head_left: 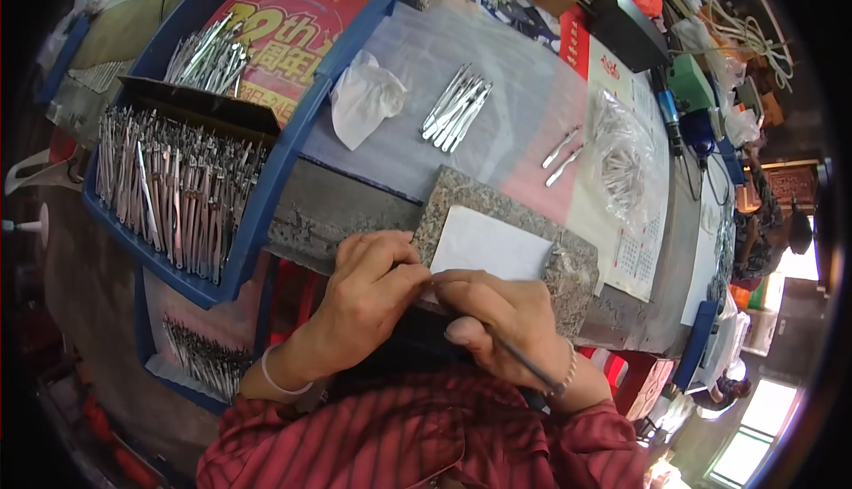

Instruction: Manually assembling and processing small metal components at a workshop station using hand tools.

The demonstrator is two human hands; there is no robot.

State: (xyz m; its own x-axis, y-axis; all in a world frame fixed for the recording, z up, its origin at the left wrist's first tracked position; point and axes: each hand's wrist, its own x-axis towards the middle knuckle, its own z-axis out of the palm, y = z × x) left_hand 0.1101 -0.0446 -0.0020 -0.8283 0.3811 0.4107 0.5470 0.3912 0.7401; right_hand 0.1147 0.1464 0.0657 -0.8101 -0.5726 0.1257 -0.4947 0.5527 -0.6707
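Head view, single frame. A red printed sheet (pixel 293 19) with yellow lettering lines the upper blue tray (pixel 306 125), under a loose heap of metal tools (pixel 209 54). A red-and-white calendar-type sheet (pixel 621 223) lies flat at the right of the bench, a clear plastic bag (pixel 621 156) of small metal parts on top of it. A black box (pixel 626 27) and a green box (pixel 690 81) stand further back right. A crumpled white tissue (pixel 364 98) sits near the tray's edge.

A granite slab (pixel 568 267) carries a white paper (pixel 497 245). My left hand (pixel 368 298) and right hand (pixel 501 316) meet at its near edge, fingertips touching. Both are curled nearly closed, pinching a small piece I cannot make out. A thin dark-handled tool (pixel 528 360) runs along under the right hand; the right grips it.

A bundle of finished metal pieces (pixel 457 107) lies well beyond the slab.
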